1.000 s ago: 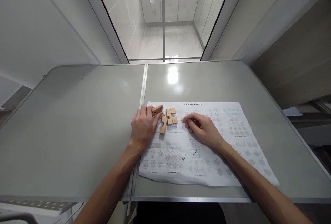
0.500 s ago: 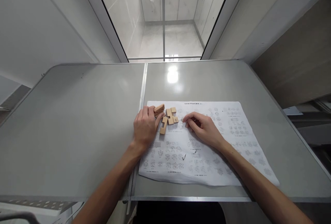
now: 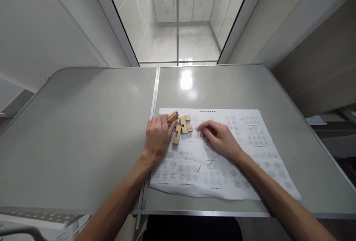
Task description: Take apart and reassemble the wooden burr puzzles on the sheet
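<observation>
My left hand [image 3: 157, 132] is closed around some light wooden puzzle blocks [image 3: 173, 116] at the upper left of a printed sheet. Its fingers partly cover them. Close by its thumb, a notched wooden piece [image 3: 177, 134] lies on the paper. Just to the right of that is a small cluster of wooden pieces [image 3: 184, 124], lying together. My right hand [image 3: 218, 136] rests on the sheet, a short way right of the cluster. Its fingers are curled with the tips drawn together, and nothing shows in them.
The white paper sheet [image 3: 191, 148] carries rows of printed diagrams and has a wavy front edge. Beneath it is a grey folding table [image 3: 111, 122] with a metal seam [image 3: 155, 92]. Glass doors [image 3: 191, 44] stand beyond the far edge.
The view has shifted slightly. My left hand and the blocks in it have moved a little to the right, with the blocks turned slightly. My right hand keeps its pose.
</observation>
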`<action>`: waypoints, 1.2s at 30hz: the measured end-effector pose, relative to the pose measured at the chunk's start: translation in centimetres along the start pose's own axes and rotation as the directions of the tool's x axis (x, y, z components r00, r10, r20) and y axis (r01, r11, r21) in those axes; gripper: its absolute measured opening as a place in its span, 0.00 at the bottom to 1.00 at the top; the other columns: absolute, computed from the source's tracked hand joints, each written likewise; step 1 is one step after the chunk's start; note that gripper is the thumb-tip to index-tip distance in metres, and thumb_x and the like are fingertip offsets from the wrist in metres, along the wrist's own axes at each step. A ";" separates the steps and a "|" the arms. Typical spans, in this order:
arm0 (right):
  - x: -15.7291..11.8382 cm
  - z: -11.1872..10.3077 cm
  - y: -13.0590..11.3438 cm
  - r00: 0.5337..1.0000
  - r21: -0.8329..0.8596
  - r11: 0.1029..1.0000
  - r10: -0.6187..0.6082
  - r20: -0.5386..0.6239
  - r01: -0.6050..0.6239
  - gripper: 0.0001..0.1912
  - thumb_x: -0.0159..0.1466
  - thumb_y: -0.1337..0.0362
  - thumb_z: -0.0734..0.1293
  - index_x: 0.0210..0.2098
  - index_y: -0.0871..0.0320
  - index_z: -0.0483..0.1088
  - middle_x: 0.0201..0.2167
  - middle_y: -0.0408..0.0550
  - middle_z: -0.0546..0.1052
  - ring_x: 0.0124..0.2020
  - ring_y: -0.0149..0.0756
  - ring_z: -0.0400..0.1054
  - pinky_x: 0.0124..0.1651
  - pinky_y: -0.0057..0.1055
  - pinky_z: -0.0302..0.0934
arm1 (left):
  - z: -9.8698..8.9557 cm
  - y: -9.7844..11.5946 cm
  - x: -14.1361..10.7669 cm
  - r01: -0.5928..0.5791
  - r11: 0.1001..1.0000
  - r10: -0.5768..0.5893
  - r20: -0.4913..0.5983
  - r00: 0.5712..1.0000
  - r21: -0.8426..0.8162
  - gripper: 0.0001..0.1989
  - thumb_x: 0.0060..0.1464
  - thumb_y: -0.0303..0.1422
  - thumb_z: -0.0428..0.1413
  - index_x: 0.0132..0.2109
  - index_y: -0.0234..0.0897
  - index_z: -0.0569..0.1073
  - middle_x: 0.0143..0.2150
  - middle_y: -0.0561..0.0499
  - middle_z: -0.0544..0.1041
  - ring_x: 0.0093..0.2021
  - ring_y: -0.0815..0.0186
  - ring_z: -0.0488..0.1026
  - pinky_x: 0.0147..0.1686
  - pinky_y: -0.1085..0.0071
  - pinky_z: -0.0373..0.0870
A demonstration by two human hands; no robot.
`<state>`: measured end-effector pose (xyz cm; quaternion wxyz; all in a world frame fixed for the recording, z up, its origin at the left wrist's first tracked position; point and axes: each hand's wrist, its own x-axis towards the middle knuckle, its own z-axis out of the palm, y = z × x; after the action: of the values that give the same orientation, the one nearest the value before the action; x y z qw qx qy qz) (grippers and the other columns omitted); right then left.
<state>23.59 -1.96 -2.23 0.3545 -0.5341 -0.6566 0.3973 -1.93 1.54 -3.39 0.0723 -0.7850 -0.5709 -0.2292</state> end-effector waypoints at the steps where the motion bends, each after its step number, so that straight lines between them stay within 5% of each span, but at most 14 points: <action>1: 0.0 0.0 0.0 1.000 -0.002 1.000 -0.001 0.000 0.001 0.12 0.75 0.60 0.63 0.41 0.54 0.78 0.31 0.45 0.79 0.28 0.36 0.71 0.33 0.35 0.63 | 0.0 0.0 0.0 -0.007 1.000 0.007 -0.005 1.000 0.000 0.15 0.73 0.44 0.56 0.49 0.34 0.74 0.40 0.44 0.81 0.38 0.55 0.74 0.43 0.62 0.67; 11: -0.1 0.0 -0.1 1.000 0.007 1.000 -0.003 0.004 0.003 0.12 0.75 0.60 0.62 0.41 0.54 0.77 0.30 0.45 0.79 0.27 0.36 0.70 0.32 0.35 0.64 | 0.0 0.1 -0.1 -0.007 1.000 0.007 -0.001 1.000 -0.019 0.15 0.74 0.44 0.55 0.53 0.35 0.73 0.43 0.44 0.81 0.40 0.56 0.76 0.43 0.62 0.66; 19: -0.1 0.0 -0.1 1.000 0.007 1.000 -0.002 0.001 0.002 0.12 0.75 0.60 0.63 0.40 0.54 0.77 0.30 0.45 0.79 0.28 0.36 0.70 0.33 0.35 0.64 | -0.3 0.3 -0.1 -0.009 1.000 0.008 -0.047 0.999 -0.023 0.14 0.75 0.43 0.55 0.54 0.36 0.73 0.42 0.45 0.80 0.40 0.58 0.76 0.34 0.66 0.66; 29: -0.1 0.0 0.0 1.000 -0.006 1.000 -0.001 0.010 0.001 0.13 0.75 0.59 0.62 0.41 0.54 0.77 0.31 0.46 0.79 0.28 0.36 0.70 0.33 0.35 0.64 | -0.6 0.6 0.0 -0.006 1.000 0.006 0.029 1.000 -0.020 0.12 0.76 0.41 0.53 0.48 0.37 0.73 0.41 0.46 0.79 0.38 0.59 0.74 0.37 0.65 0.66; 36: -0.1 0.0 0.0 1.000 -0.015 1.000 -0.006 0.004 0.006 0.13 0.75 0.59 0.62 0.41 0.54 0.77 0.30 0.47 0.80 0.28 0.37 0.70 0.33 0.36 0.64 | -0.7 0.4 0.0 0.012 0.995 -0.005 0.075 0.997 -0.096 0.19 0.70 0.47 0.61 0.55 0.36 0.72 0.47 0.43 0.80 0.44 0.55 0.77 0.43 0.62 0.70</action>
<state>23.63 -2.05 -2.17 0.3504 -0.5338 -0.6620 0.3924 -1.77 1.14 -2.74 0.0119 -0.7932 -0.5648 -0.2274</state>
